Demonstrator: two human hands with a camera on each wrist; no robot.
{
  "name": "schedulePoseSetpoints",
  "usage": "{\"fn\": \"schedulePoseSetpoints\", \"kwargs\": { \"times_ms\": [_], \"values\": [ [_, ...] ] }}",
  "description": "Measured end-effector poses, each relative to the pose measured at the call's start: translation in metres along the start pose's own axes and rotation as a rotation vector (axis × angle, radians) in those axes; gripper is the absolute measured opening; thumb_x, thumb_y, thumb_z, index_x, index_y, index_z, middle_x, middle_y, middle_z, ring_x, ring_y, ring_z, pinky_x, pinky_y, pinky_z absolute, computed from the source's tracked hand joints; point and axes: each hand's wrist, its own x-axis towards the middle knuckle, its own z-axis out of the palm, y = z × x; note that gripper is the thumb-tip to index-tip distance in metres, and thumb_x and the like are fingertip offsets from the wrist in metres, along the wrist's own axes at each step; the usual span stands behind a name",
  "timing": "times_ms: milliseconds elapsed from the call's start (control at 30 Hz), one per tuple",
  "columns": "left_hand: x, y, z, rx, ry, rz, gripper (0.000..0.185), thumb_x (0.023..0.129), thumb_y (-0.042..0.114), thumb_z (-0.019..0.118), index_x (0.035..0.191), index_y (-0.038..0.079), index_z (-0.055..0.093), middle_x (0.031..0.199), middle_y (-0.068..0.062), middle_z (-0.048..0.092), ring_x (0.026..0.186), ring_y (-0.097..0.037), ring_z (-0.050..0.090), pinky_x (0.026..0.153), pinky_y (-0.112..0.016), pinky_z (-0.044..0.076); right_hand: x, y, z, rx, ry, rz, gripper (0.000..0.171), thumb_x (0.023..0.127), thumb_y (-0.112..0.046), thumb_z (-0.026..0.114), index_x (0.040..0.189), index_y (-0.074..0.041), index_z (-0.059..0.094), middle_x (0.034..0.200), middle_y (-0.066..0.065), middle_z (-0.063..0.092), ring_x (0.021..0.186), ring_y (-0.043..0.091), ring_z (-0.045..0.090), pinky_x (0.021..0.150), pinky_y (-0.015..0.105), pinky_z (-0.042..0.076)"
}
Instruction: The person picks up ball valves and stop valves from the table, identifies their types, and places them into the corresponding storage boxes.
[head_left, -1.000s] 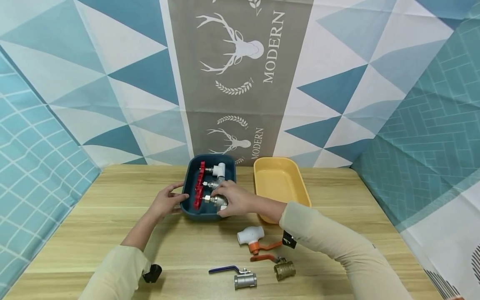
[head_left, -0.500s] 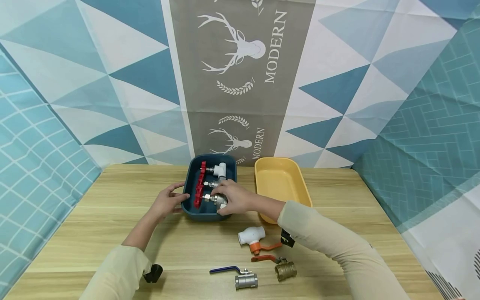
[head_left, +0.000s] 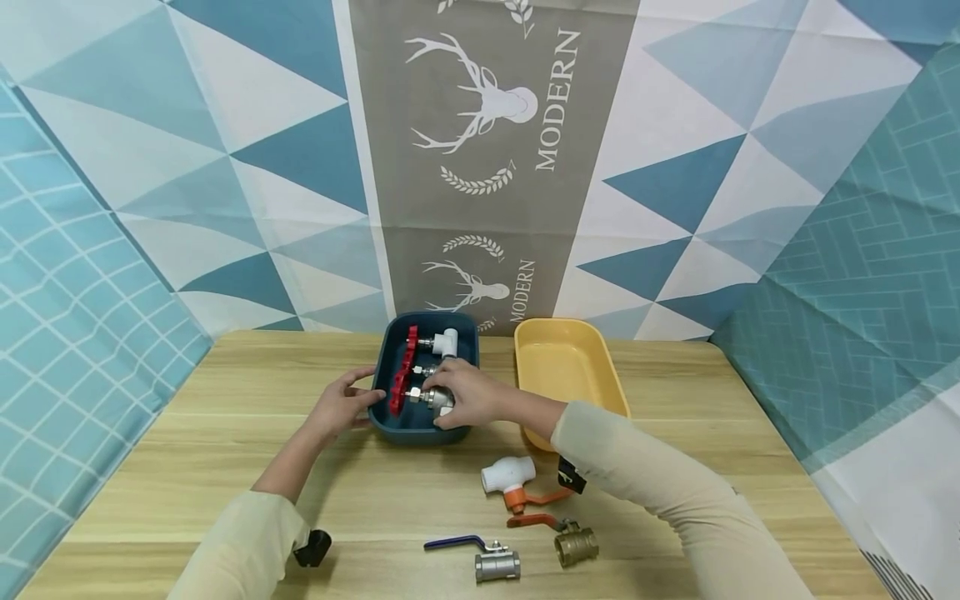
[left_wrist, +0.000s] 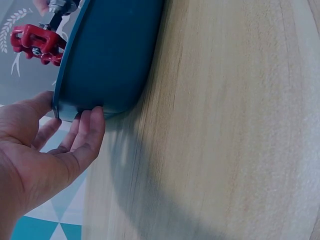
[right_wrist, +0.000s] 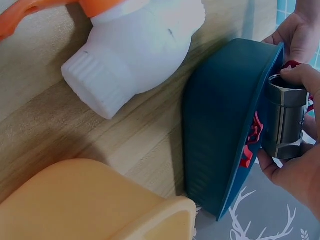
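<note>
Printed cloth (head_left: 480,167) hangs behind a wooden bench (head_left: 202,450): blue and white triangles, deer heads and the word MODERN on a grey band. Blue tray (head_left: 420,436) near the back edge, yellow tray (head_left: 558,367) just to its right, a gap between them.

Left hand (head_left: 339,408) at the near left side of the blue tray, thumb at the rim and fingers against the outer wall, pinching it. Right hand (head_left: 467,393) reaches over the blue tray's right side, thumb and fingers curled about the steel body of the nearest valve (head_left: 437,398). Cannot tell whether this valve touches the tray floor.

Two more in the blue tray beyond it: a metal middle valve (head_left: 423,370), partly covered by the right hand, and a white-bodied valve (head_left: 446,343) farthest back. Red handles line up on the left.

Nearer the person, on bare wood: white valve with orange lever (head_left: 508,475), brass valve with red lever (head_left: 577,547), silver valve with blue lever (head_left: 497,566).
</note>
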Motion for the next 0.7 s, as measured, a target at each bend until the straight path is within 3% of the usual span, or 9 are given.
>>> {"fn": "schedulePoseSetpoints", "kwargs": {
  "times_ms": [367, 700],
  "values": [
    [0.0, 0.0, 0.0, -0.009, -0.001, -0.002, 0.058, 0.095, 0.02, 0.056, 0.145, 0.008, 0.03, 0.114, -0.02, 0.057, 0.084, -0.011, 0.064, 0.08, -0.044, 0.056, 0.005, 0.003, 0.007, 0.014, -0.005, 0.019, 0.048, 0.078, -0.026, 0.073, 0.122, -0.011, 0.06, 0.115, 0.006, 0.053, 0.102, 0.015, 0.046, 0.081, 0.022, 0.044],
    [0.001, -0.003, -0.001, -0.01, 0.008, -0.003, 0.059, 0.094, 0.02, 0.057, 0.145, 0.008, 0.031, 0.111, -0.017, 0.057, 0.083, -0.012, 0.064, 0.08, -0.043, 0.056, 0.01, 0.008, 0.013, 0.01, 0.006, -0.003, 0.048, 0.077, -0.025, 0.073, 0.121, -0.008, 0.061, 0.114, 0.007, 0.055, 0.102, 0.017, 0.046, 0.082, 0.025, 0.044]
  ]
}}
